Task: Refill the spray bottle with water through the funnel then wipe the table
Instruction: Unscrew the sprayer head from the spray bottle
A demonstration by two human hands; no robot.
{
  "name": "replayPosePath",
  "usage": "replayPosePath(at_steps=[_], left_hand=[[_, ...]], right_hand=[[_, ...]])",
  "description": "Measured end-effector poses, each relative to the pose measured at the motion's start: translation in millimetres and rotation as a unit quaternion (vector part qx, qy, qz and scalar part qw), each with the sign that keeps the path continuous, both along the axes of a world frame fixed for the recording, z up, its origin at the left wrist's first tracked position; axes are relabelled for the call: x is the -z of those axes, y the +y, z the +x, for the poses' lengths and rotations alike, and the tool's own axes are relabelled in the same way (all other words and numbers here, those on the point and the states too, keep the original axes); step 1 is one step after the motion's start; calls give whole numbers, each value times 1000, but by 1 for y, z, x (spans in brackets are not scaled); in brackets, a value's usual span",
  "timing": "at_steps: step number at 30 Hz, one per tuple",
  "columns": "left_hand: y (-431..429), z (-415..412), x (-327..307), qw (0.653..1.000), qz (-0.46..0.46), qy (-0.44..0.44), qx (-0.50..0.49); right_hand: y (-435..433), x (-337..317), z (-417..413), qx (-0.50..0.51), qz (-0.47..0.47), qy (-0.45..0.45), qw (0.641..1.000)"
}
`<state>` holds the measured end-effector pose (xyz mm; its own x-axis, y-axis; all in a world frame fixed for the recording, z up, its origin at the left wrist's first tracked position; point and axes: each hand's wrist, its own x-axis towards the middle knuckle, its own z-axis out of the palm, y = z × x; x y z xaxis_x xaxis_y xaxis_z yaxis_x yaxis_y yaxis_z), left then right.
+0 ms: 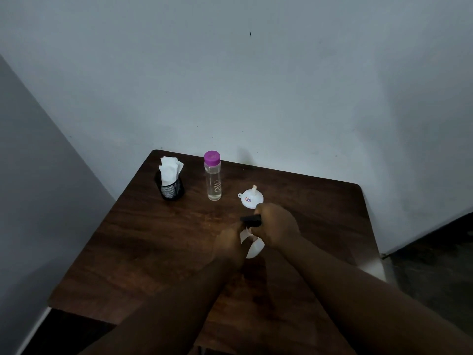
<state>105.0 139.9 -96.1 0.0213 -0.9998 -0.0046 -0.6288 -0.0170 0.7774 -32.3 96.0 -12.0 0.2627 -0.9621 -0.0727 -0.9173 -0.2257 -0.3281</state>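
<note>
A small white spray bottle [253,245] stands on the dark wooden table [153,239] near its middle. My left hand [229,245] grips the bottle's body. My right hand [277,225] grips its black spray head [250,220] at the top. Just behind my hands a white funnel [250,198] lies upside down, spout up. A clear water bottle [213,176] with a purple cap stands upright further left. White tissues [170,168] stick out of a black mesh holder [170,189] at the back left.
The table stands in a corner, with a pale wall [256,85] behind it and another wall on the left. Dark floor [435,265] shows past the right edge.
</note>
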Motion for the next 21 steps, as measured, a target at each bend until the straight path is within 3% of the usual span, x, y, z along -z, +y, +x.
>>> replayPosePath(at_steps=[4,10,21], left_hand=[[0,1,2,1000,3,6,5],[-1,-1,7,999,-17,30,10],[5,-16,1,983,-36,178,-41]], right_hand=[[-4,-5,-6,-12,19,-5,1000],[3,3,-12,29,63,-90,993],[6,8,-12,34,70,-105,991]])
